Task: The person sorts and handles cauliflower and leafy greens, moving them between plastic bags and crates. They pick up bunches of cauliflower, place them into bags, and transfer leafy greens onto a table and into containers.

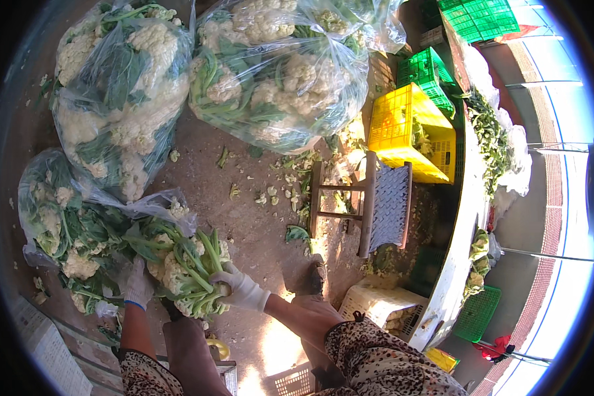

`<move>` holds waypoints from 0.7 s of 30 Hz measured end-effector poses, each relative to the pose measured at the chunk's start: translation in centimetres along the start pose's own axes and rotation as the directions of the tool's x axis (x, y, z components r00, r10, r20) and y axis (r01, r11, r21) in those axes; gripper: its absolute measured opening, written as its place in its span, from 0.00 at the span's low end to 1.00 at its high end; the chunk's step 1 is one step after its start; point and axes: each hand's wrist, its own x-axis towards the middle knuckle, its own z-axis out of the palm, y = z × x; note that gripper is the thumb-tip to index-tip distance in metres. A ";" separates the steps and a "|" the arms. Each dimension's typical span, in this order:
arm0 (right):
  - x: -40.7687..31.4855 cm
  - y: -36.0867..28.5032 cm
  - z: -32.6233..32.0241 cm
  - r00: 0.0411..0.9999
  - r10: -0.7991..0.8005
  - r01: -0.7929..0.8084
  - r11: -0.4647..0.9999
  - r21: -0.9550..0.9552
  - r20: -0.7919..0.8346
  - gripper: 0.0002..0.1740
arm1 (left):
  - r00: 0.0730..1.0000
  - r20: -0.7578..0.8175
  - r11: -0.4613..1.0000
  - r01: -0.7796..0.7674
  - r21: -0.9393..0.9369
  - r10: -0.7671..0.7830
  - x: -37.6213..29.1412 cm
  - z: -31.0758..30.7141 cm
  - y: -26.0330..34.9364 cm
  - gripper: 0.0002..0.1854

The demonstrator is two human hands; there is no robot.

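Observation:
My right hand [243, 288], in a white glove, grips a cauliflower [184, 283] by its cut green stalks at the right side. Pale curd shows between the stalks. My left hand [138, 286], also gloved, reaches in at the mouth of an opened clear plastic bag [43, 205] at the lower left. Its fingertips are partly hidden by leaves and plastic, so what it holds cannot be made out. More leafy cauliflower heads [80, 265] lie in this bag and spill from its mouth beside my left hand.
Two bulging bags of cauliflower [123, 106] [277, 94] stand beyond. A woven-seat stool [390, 205] stands right of centre. Near it are a yellow crate [392, 119], green crates [420, 72], a white crate [369, 301] and a long table [445, 277]. Trimmings [272, 193] litter the floor.

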 end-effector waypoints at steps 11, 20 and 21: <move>-3.1 1.3 1.0 0.987 -0.156 0.160 0.976 0.146 -0.038 0.28 | 1.000 0.022 0.994 -0.005 -0.112 0.008 -1.9 -1.2 -5.6 0.28; -3.2 13.1 1.0 0.931 0.364 -0.248 0.671 0.699 -0.020 0.35 | 0.952 -0.306 0.999 0.023 -0.031 -0.032 4.2 -4.7 -7.6 0.36; -3.1 13.5 0.4 0.871 0.491 -0.295 0.551 0.781 -0.018 0.34 | 0.968 -0.252 1.000 0.018 0.012 -0.014 4.8 -3.5 -6.2 0.33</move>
